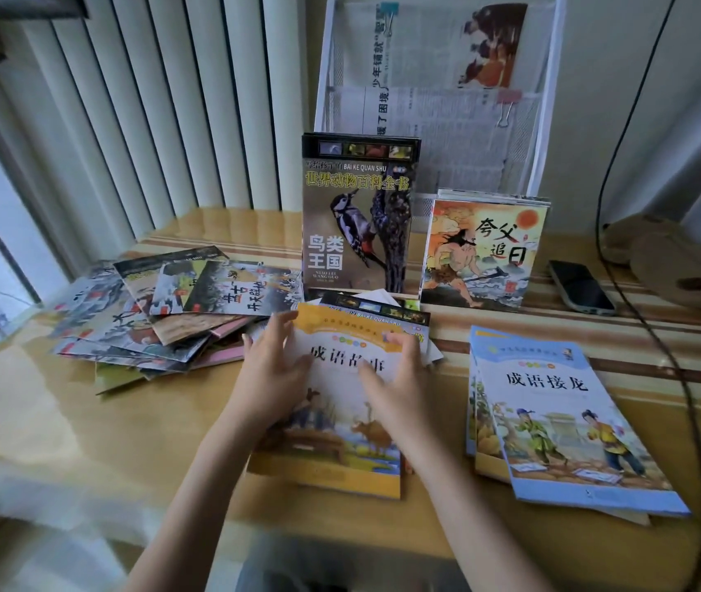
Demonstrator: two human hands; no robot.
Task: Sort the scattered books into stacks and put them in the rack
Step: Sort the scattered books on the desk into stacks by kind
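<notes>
2 hands lie on one yellow book (331, 433) at the middle of the table (41, 420). The left hand (274, 373) rests open and flat near the book's upper left edge, fingers spread toward the top corner; the right hand (391, 378) lies open across the title, fingertips at the upper right edge. Neither hand grips anything; both look to be squaring or pressing the book.

Under the yellow book sit a dark-banded book (378, 311) and some white sheets, their corners poking out, so this stack is uneven. Right of it, a blue stack (562, 420) of about 3 books is fanned askew. Left, a loose pile (160, 309) of thin picture books overlaps at all angles. Behind, 1 bird book (357, 215) and a group of orange books (483, 254) stand upright at the foot of the white mesh rack (545, 121), which holds clipped newspapers.

Risks, as I judge them: the covers are glossy and the tabletop is shiny, so a sideways push could slide the top book off its uneven base. The tall bird book stands on a narrow edge just beyond the fingertips; a nudge could topple it. The thin floppy books in the pile could slip when pulled. A phone (581, 288) and a black cable (639, 292) lie on the right.
</notes>
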